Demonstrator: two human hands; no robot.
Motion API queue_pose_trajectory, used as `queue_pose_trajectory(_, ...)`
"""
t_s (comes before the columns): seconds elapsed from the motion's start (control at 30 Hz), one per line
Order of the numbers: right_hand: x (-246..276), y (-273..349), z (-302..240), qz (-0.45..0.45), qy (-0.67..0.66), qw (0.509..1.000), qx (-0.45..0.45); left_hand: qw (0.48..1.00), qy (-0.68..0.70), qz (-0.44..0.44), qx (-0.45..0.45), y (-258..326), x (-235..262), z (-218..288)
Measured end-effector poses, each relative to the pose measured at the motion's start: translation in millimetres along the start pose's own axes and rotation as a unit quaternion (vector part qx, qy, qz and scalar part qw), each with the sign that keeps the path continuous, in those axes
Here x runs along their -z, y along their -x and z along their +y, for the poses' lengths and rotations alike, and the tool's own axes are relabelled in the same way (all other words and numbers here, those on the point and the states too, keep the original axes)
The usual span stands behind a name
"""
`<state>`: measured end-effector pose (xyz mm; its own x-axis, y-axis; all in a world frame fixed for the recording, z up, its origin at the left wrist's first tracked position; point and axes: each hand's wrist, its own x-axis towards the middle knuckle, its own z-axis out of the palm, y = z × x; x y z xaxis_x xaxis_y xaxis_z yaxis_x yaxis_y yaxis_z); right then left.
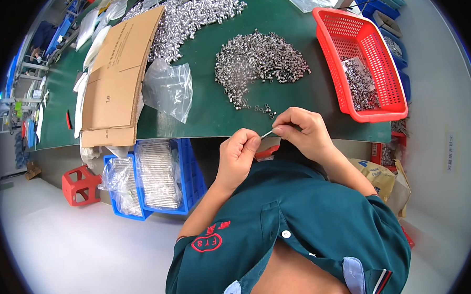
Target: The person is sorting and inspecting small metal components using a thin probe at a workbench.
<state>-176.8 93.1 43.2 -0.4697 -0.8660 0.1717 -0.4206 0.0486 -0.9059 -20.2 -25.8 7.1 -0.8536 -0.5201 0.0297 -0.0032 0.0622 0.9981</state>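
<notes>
Rod [266, 134], thin and pale, bridges two bare hands at the near edge of the green bench [210, 116]. The left hand [235, 160] pinches one end between thumb and curled forefinger; the right hand [309, 136] pinches the other end the same way, its remaining fingers folded in. Just beyond the right hand, a few loose rings [268, 113] lie on the bench, near a pile of small metal rings [263, 59]. A larger heap of shiny metal pieces [201, 20] spreads toward the far edge. At the right edge sits a red basket [377, 115] with metal pieces inside. Toward the left edge lie a clear plastic bag [170, 89] and flat cardboard [111, 73]. Blue bins [194, 172] stand below the near edge, beside a red stool [81, 185].
</notes>
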Motion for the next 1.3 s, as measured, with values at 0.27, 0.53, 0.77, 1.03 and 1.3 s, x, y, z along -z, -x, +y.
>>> queue_pose_trajectory(0.27, 4, -3, 0, -0.029, -0.023, 0.996, 0.076, 0.947, 0.279, -0.065, 0.148, 0, 1, -2)
queue_pose_trajectory(0.53, 7, -4, -7, -0.055, -0.007, 0.985, 0.162, 0.878, 0.396, -0.161, 0.214, -4, 6, 3)
queue_pose_trajectory(0.77, 4, 1, -3, -0.038, -0.109, 0.985, -0.126, 0.99, 0.117, -0.038, 0.069, 0, 3, 0)
queue_pose_trajectory(1.03, 3, -3, -3, -0.047, -0.051, 0.997, 0.018, 0.973, 0.198, -0.054, 0.103, -1, 2, 0)
queue_pose_trajectory(1.3, 1, 0, 1, -0.036, 0.013, 0.999, -0.022, 0.95, 0.281, -0.038, 0.132, -3, 1, -2)
